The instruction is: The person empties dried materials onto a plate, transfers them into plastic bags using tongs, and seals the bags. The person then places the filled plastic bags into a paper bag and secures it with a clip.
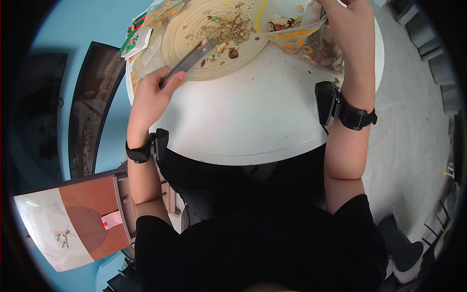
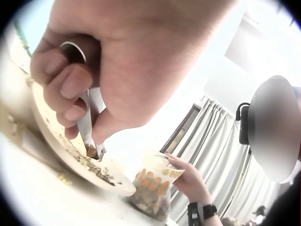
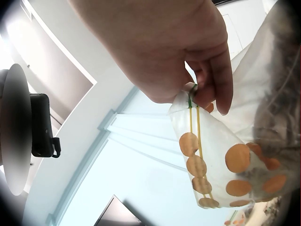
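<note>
My left hand (image 1: 152,100) holds metal tongs (image 1: 187,62), their tips over a round pale plate (image 1: 170,41). In the left wrist view a small brown piece (image 2: 91,150) shows between the tong tips. Dried leaf and petal bits (image 1: 228,30) are scattered across the plate, with a dark red piece (image 1: 233,52) near its front. At the right, my right hand (image 1: 354,29) pinches the top edge of a clear zip bag (image 3: 218,165) with orange dots. The bag stands with its mouth spread, and dried pieces (image 1: 323,53) fill its lower part.
Another orange-dotted bag (image 1: 163,14) lies at the plate's far left, near a white box (image 1: 141,44) with green and red items. Crumbs dot the white round table (image 1: 233,121). A cabinet (image 1: 87,219) stands to the left.
</note>
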Demonstrator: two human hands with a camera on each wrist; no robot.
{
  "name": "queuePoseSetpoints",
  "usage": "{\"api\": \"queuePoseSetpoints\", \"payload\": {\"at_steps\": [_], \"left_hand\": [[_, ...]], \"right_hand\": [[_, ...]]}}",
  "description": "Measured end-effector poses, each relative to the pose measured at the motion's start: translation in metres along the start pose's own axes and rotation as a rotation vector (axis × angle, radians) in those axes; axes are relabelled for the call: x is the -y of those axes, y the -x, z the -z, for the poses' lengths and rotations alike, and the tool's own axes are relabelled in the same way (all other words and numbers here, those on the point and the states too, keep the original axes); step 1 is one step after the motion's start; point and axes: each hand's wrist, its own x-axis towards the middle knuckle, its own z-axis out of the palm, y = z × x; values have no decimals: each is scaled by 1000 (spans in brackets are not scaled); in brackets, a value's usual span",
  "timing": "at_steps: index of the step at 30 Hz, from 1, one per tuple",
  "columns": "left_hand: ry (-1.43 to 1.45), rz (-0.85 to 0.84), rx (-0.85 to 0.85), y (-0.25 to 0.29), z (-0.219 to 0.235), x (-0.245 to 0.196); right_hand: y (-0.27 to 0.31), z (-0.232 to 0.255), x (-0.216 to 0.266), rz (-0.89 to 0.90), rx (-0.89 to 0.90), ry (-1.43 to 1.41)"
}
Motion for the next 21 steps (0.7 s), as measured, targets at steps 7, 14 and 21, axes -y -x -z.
{"api": "queuePoseSetpoints", "payload": {"at_steps": [7,14,21], "left_hand": [[136,-261,-111,-14,16,-73],[128,-287,-175,-17,-8,-96],[-82,31,-31,8,-18,-41]], "right_hand": [[6,-4,6,52,-1,-35],[4,1,7,21,1,-15],[2,2,14,-109,-9,-35]]}}
